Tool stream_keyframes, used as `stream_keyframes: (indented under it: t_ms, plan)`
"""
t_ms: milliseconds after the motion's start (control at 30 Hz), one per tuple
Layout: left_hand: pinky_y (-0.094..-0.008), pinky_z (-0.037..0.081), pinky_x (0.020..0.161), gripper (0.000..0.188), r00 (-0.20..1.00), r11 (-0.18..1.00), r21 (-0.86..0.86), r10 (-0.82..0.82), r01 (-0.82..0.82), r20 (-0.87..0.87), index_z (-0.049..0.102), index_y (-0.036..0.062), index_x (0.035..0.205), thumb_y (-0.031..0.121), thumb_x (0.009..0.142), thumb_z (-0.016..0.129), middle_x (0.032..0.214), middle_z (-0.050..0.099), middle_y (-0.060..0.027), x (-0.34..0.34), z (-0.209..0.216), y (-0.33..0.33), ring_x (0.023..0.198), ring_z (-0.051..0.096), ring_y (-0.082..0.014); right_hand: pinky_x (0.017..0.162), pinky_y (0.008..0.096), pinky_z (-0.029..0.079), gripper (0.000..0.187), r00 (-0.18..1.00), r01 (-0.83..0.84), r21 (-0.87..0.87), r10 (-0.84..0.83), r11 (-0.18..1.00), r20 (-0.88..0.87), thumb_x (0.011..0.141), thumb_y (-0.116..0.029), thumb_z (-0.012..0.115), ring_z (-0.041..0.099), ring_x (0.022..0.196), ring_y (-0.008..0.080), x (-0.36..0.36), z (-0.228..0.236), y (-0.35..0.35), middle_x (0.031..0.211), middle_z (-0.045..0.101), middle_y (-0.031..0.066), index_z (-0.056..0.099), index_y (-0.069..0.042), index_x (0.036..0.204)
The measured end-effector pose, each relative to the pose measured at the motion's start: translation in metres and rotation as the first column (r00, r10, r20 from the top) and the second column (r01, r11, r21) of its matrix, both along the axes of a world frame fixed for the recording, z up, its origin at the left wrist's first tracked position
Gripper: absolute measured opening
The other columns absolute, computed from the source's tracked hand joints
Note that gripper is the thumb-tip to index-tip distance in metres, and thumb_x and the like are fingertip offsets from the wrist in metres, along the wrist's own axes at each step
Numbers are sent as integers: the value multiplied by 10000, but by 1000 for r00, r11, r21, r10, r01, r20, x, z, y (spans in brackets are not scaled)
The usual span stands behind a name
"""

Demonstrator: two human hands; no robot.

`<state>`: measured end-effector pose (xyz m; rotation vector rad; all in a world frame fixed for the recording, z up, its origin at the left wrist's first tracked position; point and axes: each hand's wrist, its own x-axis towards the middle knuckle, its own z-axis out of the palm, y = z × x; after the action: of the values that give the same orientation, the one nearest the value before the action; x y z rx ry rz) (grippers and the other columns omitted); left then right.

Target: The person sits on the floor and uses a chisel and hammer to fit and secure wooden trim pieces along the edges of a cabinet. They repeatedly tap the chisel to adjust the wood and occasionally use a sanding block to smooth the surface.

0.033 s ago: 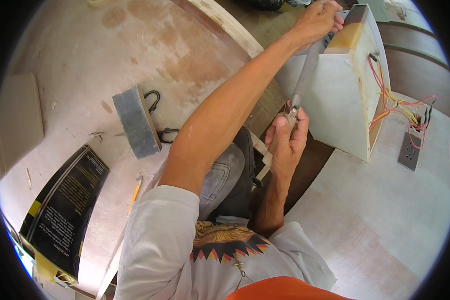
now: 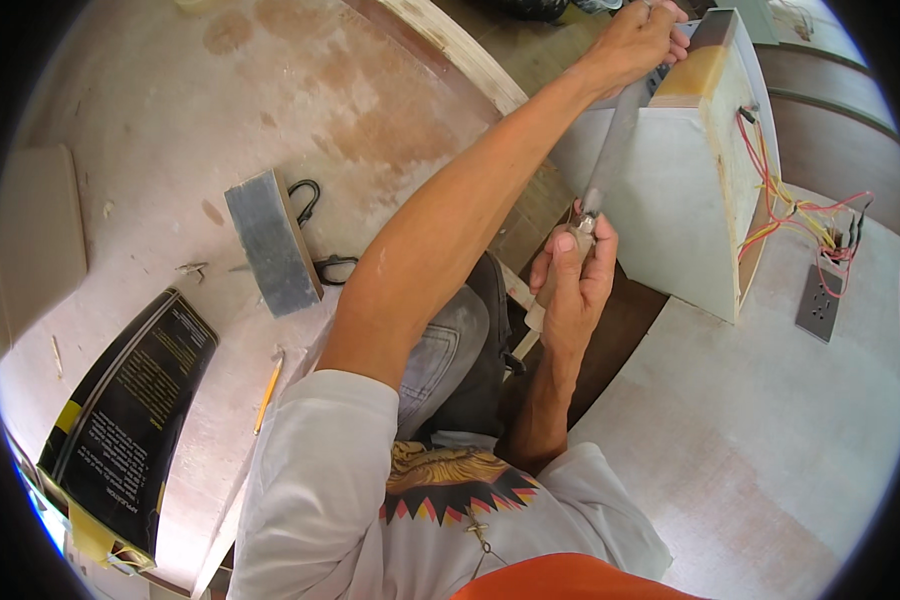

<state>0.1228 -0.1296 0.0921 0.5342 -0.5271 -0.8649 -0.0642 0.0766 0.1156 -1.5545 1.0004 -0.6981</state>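
A long grey file (image 2: 615,150) with a wooden handle (image 2: 548,298) slants up along the near side of a white-faced plywood box (image 2: 645,185). My right hand (image 2: 578,275) is closed round the handle, its thumb lying along the top. At the far end my left hand (image 2: 642,42) is closed with curled fingers over the file, whose tip is hidden under it. The file passes beneath my left wrist, close to the box's yellowish-brown upper edge (image 2: 698,72).
Red and yellow wires (image 2: 770,190) hang from the box beside a dark socket plate (image 2: 820,303). On the left panel lie a sanding block (image 2: 273,245), black-handled scissors (image 2: 310,200), a pencil (image 2: 268,397) and a black printed package (image 2: 130,420). A wooden edge (image 2: 450,50) curves beyond my arm.
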Motion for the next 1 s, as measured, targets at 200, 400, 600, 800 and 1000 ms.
stream_keyframes:
  t_ms: [200, 400, 600, 800, 1000]
  plan:
    - [-272, 510, 761, 409, 1000, 999, 47, -27, 28, -11, 568, 28, 1188, 370, 1076, 373, 954, 604, -53, -2, 18, 12, 826, 601, -135, 480, 211, 368, 389, 1000, -11, 31, 11, 999, 19, 1023, -147, 547, 454, 536, 55, -1, 8, 1, 796, 538, 10, 421, 10, 1356]
    - [-274, 504, 751, 413, 983, 985, -21, 172, -170, 72, 580, 21, 1157, 372, 1071, 382, 896, 606, -52, -2, 8, -6, 801, 599, -122, 463, 209, 352, 386, 999, 6, 72, -9, 997, 41, 1025, -143, 536, 443, 522, 56, 6, 10, 1, 780, 528, 7, 415, -5, 1364]
    - [-270, 508, 732, 382, 982, 986, -12, 167, -167, 92, 592, 29, 1079, 377, 1058, 435, 879, 619, -47, -7, -5, -20, 805, 615, -116, 607, 246, 441, 469, 996, 36, -63, -42, 997, -82, 1027, -209, 553, 511, 685, 115, -5, -2, 0, 931, 540, 47, 423, -2, 1428]
    - [-245, 522, 704, 403, 984, 993, -38, -112, 108, -137, 584, 82, 1136, 464, 1028, 511, 909, 624, -24, 21, -5, -12, 799, 624, -99, 886, 354, 462, 611, 838, -213, -533, -128, 819, -530, 939, -73, 609, 541, 958, 243, -14, 12, -6, 1073, 497, 121, 440, -151, 1521]
    - [-268, 538, 783, 459, 992, 991, -105, -88, 79, -88, 543, 68, 1228, 482, 1048, 459, 992, 618, -48, 19, 6, -8, 860, 650, -133, 870, 344, 460, 669, 823, -235, -543, -132, 806, -553, 888, -36, 660, 528, 945, 241, -13, 20, -2, 1081, 493, 120, 456, -162, 1512]
